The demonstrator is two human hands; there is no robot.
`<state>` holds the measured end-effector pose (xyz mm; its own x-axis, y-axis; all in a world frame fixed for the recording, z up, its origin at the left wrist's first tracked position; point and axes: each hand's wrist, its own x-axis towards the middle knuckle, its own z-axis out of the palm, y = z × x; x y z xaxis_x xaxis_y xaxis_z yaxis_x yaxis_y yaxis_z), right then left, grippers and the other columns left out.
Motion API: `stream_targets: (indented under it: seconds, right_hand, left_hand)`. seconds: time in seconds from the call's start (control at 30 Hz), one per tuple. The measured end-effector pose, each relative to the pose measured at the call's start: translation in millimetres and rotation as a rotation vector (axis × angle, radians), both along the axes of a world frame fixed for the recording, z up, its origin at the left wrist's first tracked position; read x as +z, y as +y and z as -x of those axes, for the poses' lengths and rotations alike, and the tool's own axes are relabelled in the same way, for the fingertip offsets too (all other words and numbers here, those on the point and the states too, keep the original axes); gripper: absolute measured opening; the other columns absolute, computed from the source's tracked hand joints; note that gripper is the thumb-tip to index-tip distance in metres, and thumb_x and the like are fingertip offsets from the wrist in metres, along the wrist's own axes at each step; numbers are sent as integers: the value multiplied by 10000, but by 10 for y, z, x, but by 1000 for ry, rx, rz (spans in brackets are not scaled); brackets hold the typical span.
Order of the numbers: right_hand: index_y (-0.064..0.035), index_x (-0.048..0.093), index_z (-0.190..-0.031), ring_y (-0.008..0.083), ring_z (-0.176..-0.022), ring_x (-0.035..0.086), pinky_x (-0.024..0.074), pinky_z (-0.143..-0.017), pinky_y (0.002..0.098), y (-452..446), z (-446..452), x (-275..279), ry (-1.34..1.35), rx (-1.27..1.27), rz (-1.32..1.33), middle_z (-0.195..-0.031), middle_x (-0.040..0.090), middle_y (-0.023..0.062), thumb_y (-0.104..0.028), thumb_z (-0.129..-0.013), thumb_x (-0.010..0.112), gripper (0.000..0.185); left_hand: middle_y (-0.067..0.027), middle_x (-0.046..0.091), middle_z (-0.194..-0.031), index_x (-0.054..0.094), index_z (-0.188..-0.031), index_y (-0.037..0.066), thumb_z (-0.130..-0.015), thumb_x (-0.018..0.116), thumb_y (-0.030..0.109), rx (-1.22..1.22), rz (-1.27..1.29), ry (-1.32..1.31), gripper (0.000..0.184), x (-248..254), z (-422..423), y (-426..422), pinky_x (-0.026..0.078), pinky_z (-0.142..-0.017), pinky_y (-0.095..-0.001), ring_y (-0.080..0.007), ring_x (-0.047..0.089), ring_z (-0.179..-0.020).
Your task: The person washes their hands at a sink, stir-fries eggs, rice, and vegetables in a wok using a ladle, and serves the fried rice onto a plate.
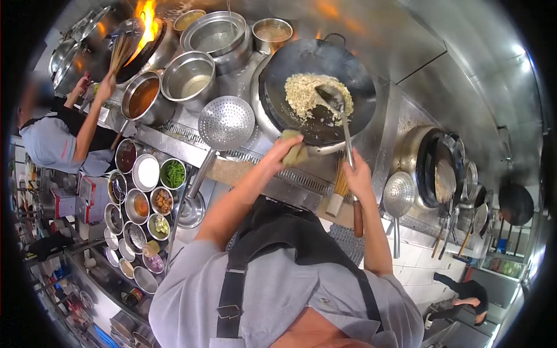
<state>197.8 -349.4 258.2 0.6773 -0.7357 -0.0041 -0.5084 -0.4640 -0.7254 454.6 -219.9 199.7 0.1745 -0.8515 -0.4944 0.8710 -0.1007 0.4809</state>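
currently: ladle (pixel 346 130) runs forward from right hand (pixel 357 174) into wok (pixel 301 58)

my right hand is closed around the ladle; the wooden handle (pixel 358 219) extends below the fist, toward me. the long axis points away from me, leaning slightly left, over the near rim to the bowl amid pale grains (pixel 300 93). the right hand is the nearer to the ladle. my left hand (pixel 282 149) is closed on a cloth (pixel 297 153) at the near rim. hidden: part of the left fingers' wrap. not determinable: whether the bowl touches the wok floor.
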Motion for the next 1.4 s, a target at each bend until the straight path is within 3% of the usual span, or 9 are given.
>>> stream_targets:
  seconds: [0.17,0.27,0.4,0.63,0.8,0.93,1.07,1.3,1.4]
  right_hand:
    - [-156,397,-1464,62,-400,373,310,-340,239,176,-364,868,-464,-190,-861,-643,416,-26,-134,-994,525,488]
    - [-70,478,-1310,76,-386,379,334,-325,265,-641,-743,42,-338,-276,-1119,-631,432,-7,-120,-982,536,337]
    - [-74,541,-1115,108,-389,436,366,-344,301,-567,-1086,562,-28,-140,-322,-616,458,12,-97,-975,498,149]
    - [-69,516,-996,97,-381,422,353,-331,302,-702,-1081,112,-169,-166,-1024,-646,479,18,-123,-982,515,55]
    - [-39,545,-1017,136,-385,458,385,-341,324,-343,-922,533,-20,-33,-364,-669,523,56,-137,-966,540,110]
    - [-5,523,-1177,151,-389,452,396,-366,336,-309,-711,369,-141,41,-1124,-615,483,63,-135,-991,509,227]
    - [9,506,-1240,152,-375,443,390,-360,346,-172,-1113,454,177,-207,-184,-603,470,51,-117,-988,493,282]
    - [-6,582,-1119,83,-385,394,363,-338,284,-508,-796,299,-186,-78,-1017,-613,494,1,-110,-988,491,190]
    - [11,605,-1142,177,-453,538,439,-426,353,-694,-827,118,-46,-199,-468,-662,592,111,-143,-914,616,276]
  left_hand:
    - [-118,668,-1012,568,-1202,34,-890,719,245,-77,-60,42,406,53,75,1017,603,-718,-388,-244,690,-835]
    - [-121,672,-1018,568,-1200,30,-901,704,249,-121,-132,8,395,-81,51,1381,602,-714,-384,-247,690,-839]
    - [-121,670,-1041,559,-1213,18,-906,695,240,-46,-148,-123,402,-63,-65,1636,602,-723,-382,-244,690,-851]
    - [-148,644,-1140,512,-1286,10,-886,706,195,52,-152,-162,482,-50,-45,1907,604,-746,-398,-250,680,-942]
    - [-106,655,-1057,541,-1236,11,-863,717,157,64,-160,-218,437,52,-8,1945,595,-727,-371,-226,675,-883]
    - [-105,648,-1063,517,-1271,12,-864,708,161,71,-176,-227,474,-26,-30,1948,591,-721,-373,-225,670,-899]
    - [-159,604,-1209,429,-1385,18,-875,695,201,45,-109,-283,604,-138,-35,2011,600,-785,-402,-263,668,-984]
    - [-156,643,-1159,466,-1358,12,-900,676,209,73,-108,-49,541,-145,-58,2015,598,-797,-392,-264,682,-968]
    - [-177,647,-1153,494,-1334,0,-913,665,265,79,-111,-40,526,-75,-121,1892,595,-822,-418,-290,680,-982]
